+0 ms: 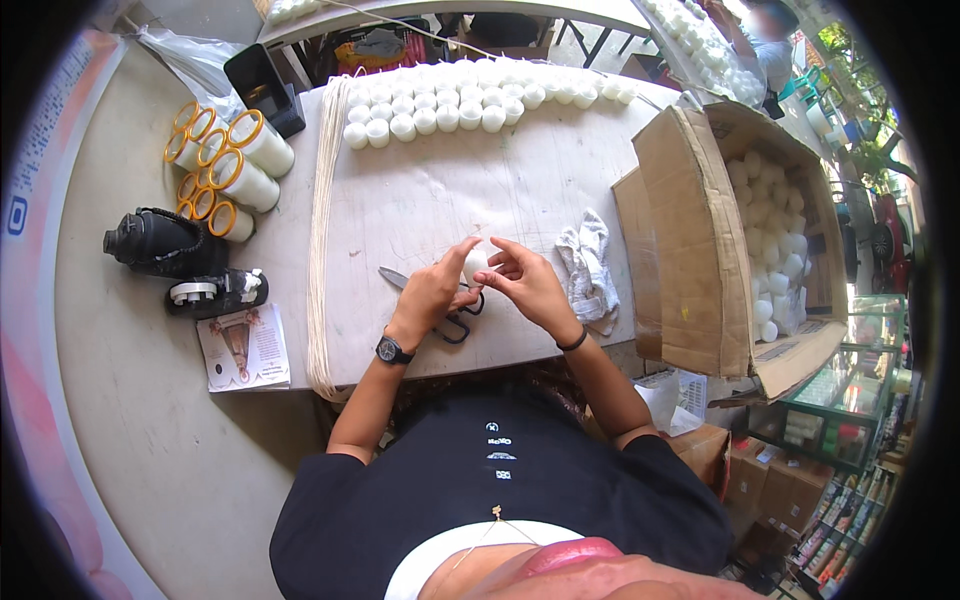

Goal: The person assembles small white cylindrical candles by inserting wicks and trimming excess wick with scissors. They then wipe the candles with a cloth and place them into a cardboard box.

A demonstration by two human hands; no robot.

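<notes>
A small white votive candle (pixel 476 264) is held upright above the table between my two hands. My left hand (pixel 436 294) curls its fingers and thumb round the candle's left side. From the right, my right hand (pixel 527 288) pinches in, its thumb and fingertips at the candle's lower edge. Beneath my left hand lies a pair of scissors (pixel 394 278) with dark handles, partly covered by the hand. A long bundle of pale wick cords (pixel 322 225) runs across the table to the left. Rows of white candles (pixel 424 120) stand at the far edge.
To the right, a tilted cardboard box (pixel 680 230) holds many white candles (pixel 768 230). A crumpled white cloth (pixel 588 262) lies before it. At left are jars with orange rims (pixel 245 182), a black bottle (pixel 160 242), tape rolls (pixel 193 292) and a leaflet (pixel 243 348). Another person (pixel 770 50) is at far right.
</notes>
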